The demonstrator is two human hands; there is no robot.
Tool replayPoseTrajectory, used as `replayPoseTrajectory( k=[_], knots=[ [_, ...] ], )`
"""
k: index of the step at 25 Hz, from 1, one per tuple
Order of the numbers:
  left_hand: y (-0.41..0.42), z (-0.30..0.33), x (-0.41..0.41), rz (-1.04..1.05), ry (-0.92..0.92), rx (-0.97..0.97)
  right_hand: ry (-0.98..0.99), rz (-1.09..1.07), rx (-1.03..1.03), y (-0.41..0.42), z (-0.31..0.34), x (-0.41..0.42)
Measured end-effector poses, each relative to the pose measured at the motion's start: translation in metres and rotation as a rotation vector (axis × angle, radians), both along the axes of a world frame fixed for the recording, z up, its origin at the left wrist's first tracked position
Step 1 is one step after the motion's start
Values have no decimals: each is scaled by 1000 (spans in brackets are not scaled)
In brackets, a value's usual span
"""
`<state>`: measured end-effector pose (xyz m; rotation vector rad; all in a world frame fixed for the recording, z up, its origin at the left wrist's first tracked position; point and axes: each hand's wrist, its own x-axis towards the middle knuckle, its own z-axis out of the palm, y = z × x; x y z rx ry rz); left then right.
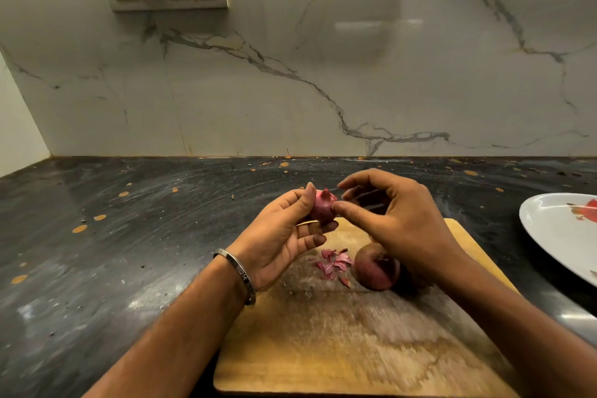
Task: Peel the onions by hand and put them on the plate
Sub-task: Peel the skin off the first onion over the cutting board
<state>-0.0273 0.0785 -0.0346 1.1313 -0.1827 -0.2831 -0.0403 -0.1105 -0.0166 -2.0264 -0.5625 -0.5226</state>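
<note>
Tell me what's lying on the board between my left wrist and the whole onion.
In the head view, a small heap of torn onion skin on the cutting board.

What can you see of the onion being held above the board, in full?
The held onion is small, round and reddish-pink, its papery outer skin partly torn, with a ragged flap standing up at the top. It is held in the air above the far edge of the wooden cutting board. The left hand cups it from the left and below; the right hand pinches the skin at its right side. Its far side is hidden.
</note>
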Motion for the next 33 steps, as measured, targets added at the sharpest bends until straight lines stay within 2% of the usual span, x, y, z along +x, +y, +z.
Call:
replayPoseTrajectory(
  k=[5, 17, 22, 28, 33],
  knots=[
    [0, 0, 0, -34, -28, 25, 79, 35, 68, -3, 0, 2],
    [-3, -2, -5, -19, -126, 99, -126, -96, -42, 2, -3, -1],
    [0, 0, -2, -38, -108, 53, -72, -113, 40, 2, -4, 3],
    [-3, -2, 0, -98, -120, 71, -151, -135, -43, 5, -5, -1],
    [-1, -2, -3, -94, -136, 125, -98, -113, -25, 4, -6, 1]
  ],
)
